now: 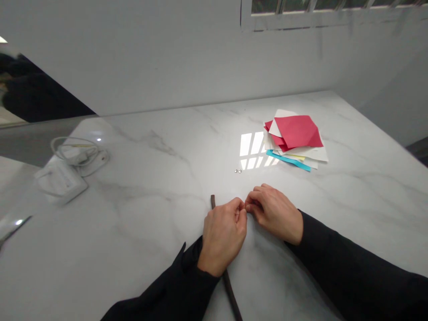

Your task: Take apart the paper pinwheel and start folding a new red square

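My left hand (224, 236) and my right hand (274, 212) meet at the fingertips, low over the marble-patterned table (150, 249). Both are closed in a pinch. Whatever the fingertips hold, if anything, is too small or too hidden to make out. A thin dark brown stick (230, 290) passes beneath my left hand and wrist, its far end showing just beyond the hand. Two tiny shiny round pieces (238, 171) lie side by side on the tabletop, a little past my fingers.
A loose pile of red, white, yellow and blue paper (297, 133) lies at the back right. On the left sit a white power adapter (62, 180) and its coiled cable (80, 154). A dark pointed object (15, 231) is at the left edge. Behind the table rises a wall (160, 58).
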Motion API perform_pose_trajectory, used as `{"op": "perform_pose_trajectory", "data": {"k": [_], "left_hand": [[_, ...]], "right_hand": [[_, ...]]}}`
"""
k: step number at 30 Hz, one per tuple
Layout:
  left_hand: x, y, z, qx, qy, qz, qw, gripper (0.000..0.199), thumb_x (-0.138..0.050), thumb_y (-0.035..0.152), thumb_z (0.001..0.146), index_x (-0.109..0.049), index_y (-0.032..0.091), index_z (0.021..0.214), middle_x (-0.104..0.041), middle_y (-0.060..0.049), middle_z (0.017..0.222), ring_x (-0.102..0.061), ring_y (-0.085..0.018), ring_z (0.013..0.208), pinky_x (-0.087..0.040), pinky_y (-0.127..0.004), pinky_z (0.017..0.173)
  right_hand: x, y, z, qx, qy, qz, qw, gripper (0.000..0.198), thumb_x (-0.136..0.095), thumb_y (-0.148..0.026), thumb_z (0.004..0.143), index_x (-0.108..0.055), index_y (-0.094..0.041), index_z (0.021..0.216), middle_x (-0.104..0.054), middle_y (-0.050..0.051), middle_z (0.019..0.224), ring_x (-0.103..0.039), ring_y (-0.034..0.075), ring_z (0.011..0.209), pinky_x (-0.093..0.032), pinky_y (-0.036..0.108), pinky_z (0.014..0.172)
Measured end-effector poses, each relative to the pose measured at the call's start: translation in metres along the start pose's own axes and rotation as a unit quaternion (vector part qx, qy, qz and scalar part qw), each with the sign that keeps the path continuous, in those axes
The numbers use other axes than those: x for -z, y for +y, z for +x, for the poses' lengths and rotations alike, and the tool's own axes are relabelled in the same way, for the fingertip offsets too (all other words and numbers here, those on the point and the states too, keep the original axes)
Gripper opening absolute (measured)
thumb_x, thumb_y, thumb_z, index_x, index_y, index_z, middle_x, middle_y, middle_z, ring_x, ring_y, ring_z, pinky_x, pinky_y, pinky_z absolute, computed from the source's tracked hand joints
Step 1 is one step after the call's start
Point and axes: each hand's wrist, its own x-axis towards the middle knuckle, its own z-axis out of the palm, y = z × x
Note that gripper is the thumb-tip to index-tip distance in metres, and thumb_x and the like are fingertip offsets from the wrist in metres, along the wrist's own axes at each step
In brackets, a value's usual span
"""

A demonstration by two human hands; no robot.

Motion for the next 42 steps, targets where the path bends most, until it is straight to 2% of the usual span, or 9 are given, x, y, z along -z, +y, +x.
{"op": "perform_pose_trajectory", "data": {"k": [7,11,14,17,21,27,30,35,42], "left_hand": [[0.002,0.002,0.002,0.009,-0.005,-0.014,1.0,0.02,-0.056,0.022,0.1,-0.07,0.023,0.084,-0.068,0.001,0.07,-0.06,-0.017,0.064,-0.035,-0.029,0.064],[0.003,0.001,0.002,0.0,-0.002,-0.009,1.0,0.018,-0.058,0.022,0.1,-0.071,0.023,0.087,-0.07,0.002,0.072,-0.062,-0.017,0.066,-0.035,-0.028,0.063],[-0.001,-0.004,0.0,-0.021,0.021,0.017,0.999,0.015,-0.059,0.023,0.101,-0.07,0.024,0.091,-0.07,0.003,0.071,-0.062,-0.016,0.063,-0.035,-0.028,0.062],[-0.009,-0.01,-0.002,-0.074,0.094,0.025,0.993,0.011,-0.062,0.022,0.101,-0.07,0.024,0.093,-0.068,0.004,0.07,-0.06,-0.015,0.059,-0.036,-0.027,0.06],[-0.016,-0.017,-0.005,-0.217,0.251,-0.007,0.943,0.008,-0.064,0.016,0.101,-0.07,0.021,0.097,-0.07,0.004,0.077,-0.058,-0.011,0.057,-0.04,-0.025,0.058],[-0.009,-0.017,-0.01,-0.376,0.356,0.024,0.855,0.013,-0.067,0.008,0.099,-0.067,0.017,0.108,-0.06,0.004,0.068,-0.052,-0.011,0.056,-0.038,-0.027,0.058],[-0.003,-0.017,-0.013,-0.408,0.368,0.037,0.835,0.017,-0.069,0.004,0.096,-0.069,0.016,0.107,-0.054,0.005,0.064,-0.047,-0.011,0.056,-0.034,-0.029,0.055],[-0.001,-0.019,-0.012,-0.429,0.366,0.001,0.826,0.021,-0.07,0.0,0.093,-0.07,0.015,0.107,-0.05,0.005,0.064,-0.044,-0.011,0.056,-0.032,-0.028,0.054],[-0.002,-0.023,-0.01,-0.427,0.342,-0.029,0.836,0.021,-0.07,0.0,0.094,-0.07,0.017,0.105,-0.049,0.006,0.065,-0.044,-0.009,0.056,-0.034,-0.027,0.053]], "right_hand": [[0.004,-0.004,0.002,-0.024,-0.015,-0.016,0.999,0.019,-0.06,-0.01,0.091,-0.075,-0.019,0.084,-0.074,0.006,0.087,-0.061,0.022,0.09,-0.041,0.034,0.08],[-0.002,0.004,0.0,-0.006,0.002,0.004,1.0,0.018,-0.062,-0.008,0.091,-0.075,-0.019,0.084,-0.073,0.005,0.085,-0.061,0.022,0.088,-0.042,0.034,0.08],[-0.012,0.016,-0.003,0.047,0.057,0.043,0.996,0.015,-0.065,-0.01,0.092,-0.074,-0.019,0.086,-0.069,0.004,0.083,-0.06,0.02,0.084,-0.044,0.032,0.078],[-0.019,0.027,-0.005,0.119,0.145,0.087,0.978,0.011,-0.067,-0.013,0.095,-0.075,-0.019,0.09,-0.065,0.003,0.08,-0.059,0.018,0.08,-0.046,0.031,0.074],[-0.016,0.026,-0.008,0.208,0.254,0.122,0.937,0.01,-0.067,-0.014,0.1,-0.074,-0.019,0.095,-0.062,0.002,0.08,-0.06,0.016,0.077,-0.05,0.028,0.072],[-0.006,0.01,-0.019,0.27,0.359,0.116,0.886,0.014,-0.069,-0.006,0.096,-0.074,-0.018,0.1,-0.058,0.002,0.083,-0.057,0.015,0.075,-0.051,0.028,0.066],[-0.003,0.008,-0.023,0.297,0.375,0.111,0.871,0.017,-0.072,-0.004,0.094,-0.075,-0.018,0.102,-0.059,0.003,0.085,-0.059,0.016,0.077,-0.053,0.03,0.068],[0.0,0.005,-0.023,0.303,0.374,0.134,0.866,0.015,-0.074,-0.006,0.093,-0.074,-0.017,0.102,-0.062,0.004,0.086,-0.061,0.016,0.076,-0.054,0.03,0.065],[0.006,0.003,-0.023,0.33,0.357,0.125,0.865,0.009,-0.07,-0.01,0.097,-0.074,-0.017,0.1,-0.064,0.004,0.082,-0.06,0.017,0.075,-0.055,0.031,0.065]]}}
